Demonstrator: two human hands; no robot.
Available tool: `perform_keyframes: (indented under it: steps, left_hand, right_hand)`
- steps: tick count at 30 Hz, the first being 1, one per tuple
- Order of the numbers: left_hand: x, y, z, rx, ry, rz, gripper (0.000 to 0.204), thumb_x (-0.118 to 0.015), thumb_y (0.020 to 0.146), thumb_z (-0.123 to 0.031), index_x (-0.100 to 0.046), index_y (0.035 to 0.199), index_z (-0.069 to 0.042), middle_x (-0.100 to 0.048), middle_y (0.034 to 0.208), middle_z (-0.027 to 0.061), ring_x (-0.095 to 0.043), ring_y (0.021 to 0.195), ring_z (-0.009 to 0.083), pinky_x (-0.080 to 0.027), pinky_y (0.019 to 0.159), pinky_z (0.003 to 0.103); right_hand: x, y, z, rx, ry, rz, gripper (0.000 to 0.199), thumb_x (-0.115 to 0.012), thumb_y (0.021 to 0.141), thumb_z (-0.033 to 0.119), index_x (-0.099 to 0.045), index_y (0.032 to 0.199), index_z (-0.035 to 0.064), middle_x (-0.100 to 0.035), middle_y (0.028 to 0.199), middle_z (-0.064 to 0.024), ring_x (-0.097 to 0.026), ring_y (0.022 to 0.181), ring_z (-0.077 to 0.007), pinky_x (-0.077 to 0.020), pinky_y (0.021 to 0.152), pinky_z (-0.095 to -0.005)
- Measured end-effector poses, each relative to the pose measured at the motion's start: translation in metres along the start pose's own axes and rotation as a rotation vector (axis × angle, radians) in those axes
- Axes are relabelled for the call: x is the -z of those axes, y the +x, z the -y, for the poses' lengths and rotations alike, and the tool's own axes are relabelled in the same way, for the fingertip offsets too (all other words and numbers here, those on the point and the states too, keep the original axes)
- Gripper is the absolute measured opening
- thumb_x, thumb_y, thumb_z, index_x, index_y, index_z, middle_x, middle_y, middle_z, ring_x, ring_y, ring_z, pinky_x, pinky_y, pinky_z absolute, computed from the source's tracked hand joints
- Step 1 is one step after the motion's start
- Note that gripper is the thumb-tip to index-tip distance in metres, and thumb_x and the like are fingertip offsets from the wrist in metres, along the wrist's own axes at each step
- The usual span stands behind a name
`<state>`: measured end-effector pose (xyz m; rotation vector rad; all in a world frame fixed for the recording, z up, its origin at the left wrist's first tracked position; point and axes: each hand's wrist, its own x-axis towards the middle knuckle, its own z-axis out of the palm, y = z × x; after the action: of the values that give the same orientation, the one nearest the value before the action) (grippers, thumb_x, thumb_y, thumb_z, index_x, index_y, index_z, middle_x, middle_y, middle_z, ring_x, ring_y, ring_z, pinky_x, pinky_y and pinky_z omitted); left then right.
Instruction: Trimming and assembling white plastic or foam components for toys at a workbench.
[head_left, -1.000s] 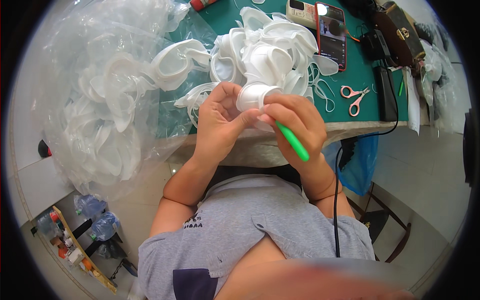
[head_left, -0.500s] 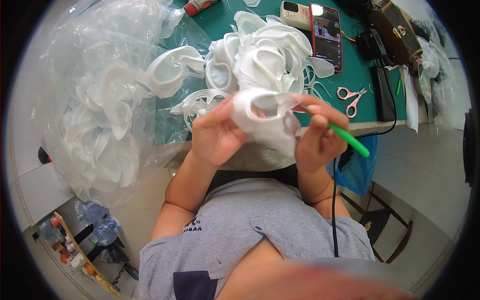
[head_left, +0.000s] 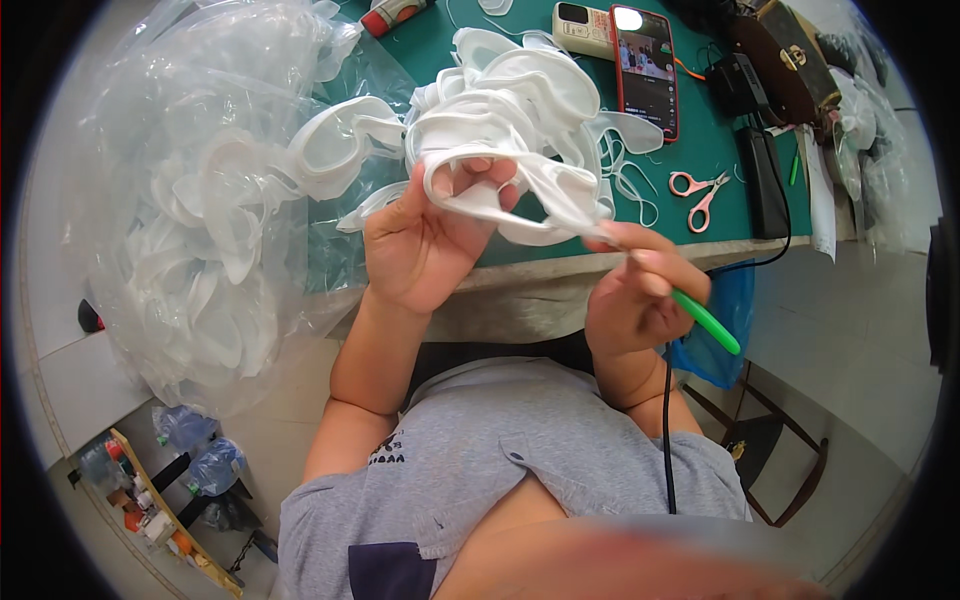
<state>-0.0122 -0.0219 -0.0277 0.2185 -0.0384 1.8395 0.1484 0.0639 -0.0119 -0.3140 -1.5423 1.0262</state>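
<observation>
Green-topped table point(head_left: 705, 155) in a bright, pale-tiled room

A beige covering point(head_left: 510, 315) is hanging along the table's front edge. Pale floor tiles point(head_left: 280, 430) are showing at lower left, where a wooden-edged shelf point(head_left: 173, 518) is holding small assorted items point(head_left: 153, 526). At lower right, a dark-seated wooden chair point(head_left: 757, 445) is standing. Light is falling fairly evenly across the room.

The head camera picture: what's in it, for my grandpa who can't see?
A person's left hand holds a white looped piece at a green table, while the right hand, gripping a green tool, meets its other end. Behind lie similar white pieces; a clear bag holds more at left, with a phone and pink scissors at right.
</observation>
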Motion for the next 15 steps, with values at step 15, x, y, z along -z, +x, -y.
perform_keyframes:
  steps: [15]
  left_hand:
    - [0.000,-0.014,0.015,-0.098,0.276,-0.142,0.069,-0.055,0.093,-0.040,-0.029,0.142,0.001,-0.039,0.143,0.0156,-0.041,0.131,0.0282,-0.032,0.110,0.042]
  right_hand:
    - [-0.007,0.050,-0.023,-0.190,-0.077,0.382,0.014,-0.069,0.083,0.006,-0.056,0.086,0.0013,-0.066,0.086,-0.0093,-0.056,0.070,-0.0094,-0.0453,0.064,-0.0213]
